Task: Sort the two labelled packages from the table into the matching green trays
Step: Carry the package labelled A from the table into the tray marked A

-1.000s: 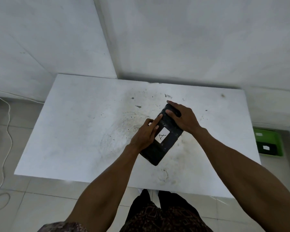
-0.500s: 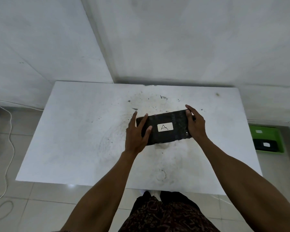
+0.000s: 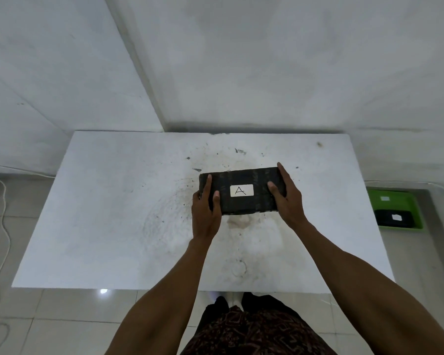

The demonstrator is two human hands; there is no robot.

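Observation:
A black rectangular package with a white label reading "A" sits level over the middle of the white table. My left hand grips its left end, thumb on top. My right hand grips its right end. Whether the package rests on the table or hovers just above it, I cannot tell. On the floor to the right of the table stands a green tray with a small white label, and a second black package with a white label lies in it.
The table is stained and scuffed around its middle. White walls meet in a corner behind it. A white cable runs along the tiled floor at the left. My legs show below the table's near edge.
The package has turned from a diagonal tilt to level and square with the label facing me. Both hands shifted from its top to its two ends.

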